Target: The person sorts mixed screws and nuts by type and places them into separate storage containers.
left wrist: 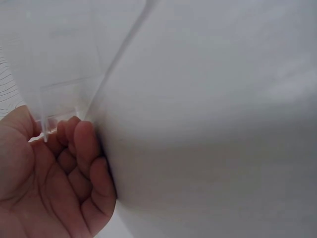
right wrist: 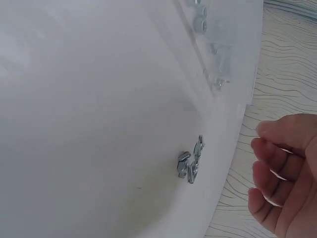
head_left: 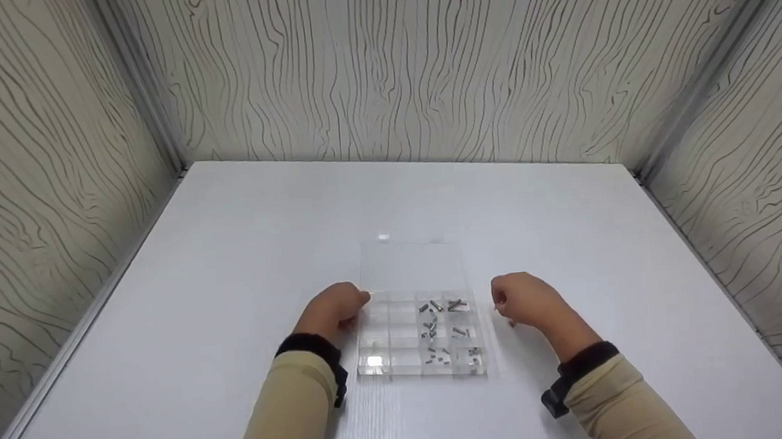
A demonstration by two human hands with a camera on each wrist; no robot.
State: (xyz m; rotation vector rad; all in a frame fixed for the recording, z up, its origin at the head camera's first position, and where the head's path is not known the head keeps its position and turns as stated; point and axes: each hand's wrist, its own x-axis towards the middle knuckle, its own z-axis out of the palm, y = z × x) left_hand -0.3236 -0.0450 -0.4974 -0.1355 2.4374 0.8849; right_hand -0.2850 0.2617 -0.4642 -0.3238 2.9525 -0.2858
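A clear plastic compartment box [head_left: 405, 349] lies on the white table, its transparent lid [head_left: 412, 265] folded back on the far side. Small metal screws [head_left: 434, 306] and other bits of hardware sit in the two right-hand columns; the left columns show none. My left hand [head_left: 334, 308] grips the box's left side, thumb over the clear wall [left wrist: 43, 119] and fingers curled beside it. To the right of the box, my right hand [head_left: 528, 299] holds nothing, its fingers loosely bent. Several shiny metal pieces [right wrist: 190, 161] lie close together near that hand in the right wrist view.
The white table [head_left: 227, 260] spreads around the box on every side. Wood-grain patterned panels [head_left: 378, 60] stand behind it and to both sides, joined by grey metal posts [head_left: 136, 79]. Each wrist wears a black strap [head_left: 587, 364].
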